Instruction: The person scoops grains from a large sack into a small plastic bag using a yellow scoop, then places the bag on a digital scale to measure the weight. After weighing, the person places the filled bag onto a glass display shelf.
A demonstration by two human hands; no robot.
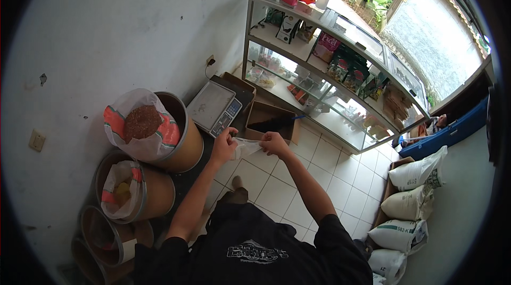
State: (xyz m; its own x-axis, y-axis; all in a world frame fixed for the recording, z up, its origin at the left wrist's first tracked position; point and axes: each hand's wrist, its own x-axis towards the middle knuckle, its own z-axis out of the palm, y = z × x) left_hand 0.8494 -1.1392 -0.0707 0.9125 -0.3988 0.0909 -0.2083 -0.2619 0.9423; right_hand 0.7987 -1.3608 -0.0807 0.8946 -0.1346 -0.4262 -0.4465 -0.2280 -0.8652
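Note:
A clear plastic bag (246, 148) is stretched between my two hands over the tiled floor. My left hand (225, 145) pinches its left end, close to the front edge of a digital weighing scale (212, 105). Its right end is gripped in the fingers of my right hand (274, 144). The scale's metal pan holds nothing. Left of my hands, a fibre drum (191, 145) holds a woven sack (169, 131) with reddish-brown grains (142, 122) showing in its mouth.
More drums (157, 195) line the wall at lower left, one with a yellow thing in its sack. An open cardboard box (291, 129) sits beyond my hands. A glass display cabinet (315, 63) with packets stands behind it. Filled sacks (415, 175) line the right side.

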